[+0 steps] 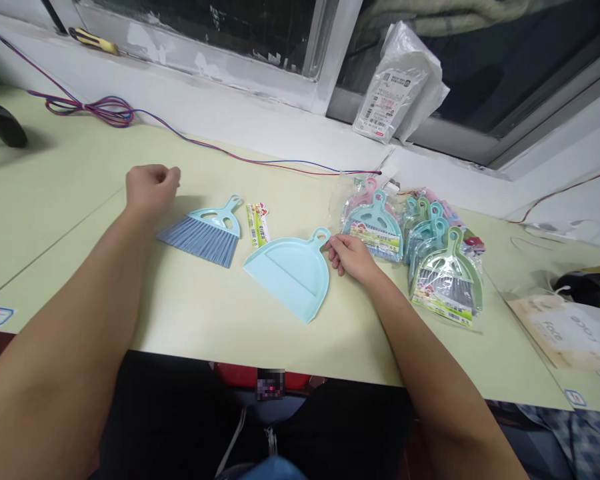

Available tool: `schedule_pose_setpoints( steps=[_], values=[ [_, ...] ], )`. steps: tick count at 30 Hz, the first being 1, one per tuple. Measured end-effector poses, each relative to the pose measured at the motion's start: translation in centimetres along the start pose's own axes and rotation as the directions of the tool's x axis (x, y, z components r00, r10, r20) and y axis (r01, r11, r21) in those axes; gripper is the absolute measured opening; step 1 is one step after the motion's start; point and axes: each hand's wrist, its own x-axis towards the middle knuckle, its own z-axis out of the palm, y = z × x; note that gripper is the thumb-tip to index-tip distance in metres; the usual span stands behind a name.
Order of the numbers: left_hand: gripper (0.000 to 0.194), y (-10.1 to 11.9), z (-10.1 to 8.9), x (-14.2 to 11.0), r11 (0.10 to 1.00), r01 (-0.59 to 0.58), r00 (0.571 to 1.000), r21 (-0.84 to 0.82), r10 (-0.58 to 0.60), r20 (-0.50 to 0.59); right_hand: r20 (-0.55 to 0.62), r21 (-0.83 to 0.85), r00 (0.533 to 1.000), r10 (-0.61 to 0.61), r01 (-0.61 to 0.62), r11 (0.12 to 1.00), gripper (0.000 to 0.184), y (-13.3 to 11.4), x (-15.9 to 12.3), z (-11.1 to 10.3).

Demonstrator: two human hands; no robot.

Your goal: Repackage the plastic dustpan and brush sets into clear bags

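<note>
My right hand (pixel 351 258) pinches the ring-ended handle of a pale blue dustpan (pixel 293 267) lying on the table, its thumb and fingers at the ring's right side. My left hand (pixel 153 189) is closed in a loose fist at the left, with nothing seen in it. Just right of and below that fist lies a small hand brush (pixel 207 233), with a light blue handle and grey-blue bristles fanned toward the lower left. Between brush and dustpan is a printed green and white label card (pixel 258 225), lying flat.
Wrapped brush-and-dustpan sets (pixel 447 280) in blue, green and pink are piled at the right. A red and blue cable (pixel 220 147) runs along the wall. A screwdriver (pixel 95 41) and a white plastic package (pixel 397 87) rest on the sill. Paper packaging (pixel 560 327) lies far right.
</note>
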Motion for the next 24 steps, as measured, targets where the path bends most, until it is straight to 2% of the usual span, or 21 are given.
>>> schedule_pose_setpoints(
  steps=[1,3,5,7,11,14,19,24],
  values=[
    [0.04,-0.9,-0.1,0.3,0.99,0.124,0.992,-0.067,-0.125,-0.012,-0.007,0.028,1.0,0.002,-0.002,1.0,0.03,0.1,0.1,-0.1],
    [0.033,-1.6,0.0,0.7,0.971,0.185,0.983,-0.15,-0.183,0.028,-0.017,0.056,1.0,0.003,-0.002,0.998,0.03,0.2,0.3,-0.2],
    [0.032,-1.2,0.4,0.8,0.98,0.104,0.989,-0.171,-0.083,0.125,-0.016,0.056,1.0,0.0,0.001,0.998,0.029,0.3,0.4,-0.2],
    [0.033,-0.1,1.0,0.7,0.982,0.055,0.984,-0.181,-0.023,0.176,-0.015,0.047,1.0,-0.001,0.002,0.999,0.028,0.3,0.4,-0.3],
    [0.032,2.0,2.3,0.5,0.986,0.069,0.985,-0.152,-0.043,0.166,-0.013,0.05,1.0,-0.005,0.005,0.999,0.03,0.3,0.3,-0.3],
    [0.03,2.6,2.7,0.4,0.989,0.038,0.987,-0.143,-0.014,0.16,-0.012,0.043,1.0,-0.014,0.015,0.999,0.031,0.5,0.3,-0.3],
    [0.026,2.0,2.3,0.5,0.973,0.014,0.986,-0.229,0.025,0.166,-0.007,0.042,1.0,-0.017,0.017,0.999,0.03,0.7,0.4,-0.4],
    [0.026,0.4,1.9,1.1,0.941,0.095,0.991,-0.326,-0.058,0.122,0.003,0.045,1.0,-0.018,0.017,0.999,0.032,0.8,0.4,-0.6]
  ],
)
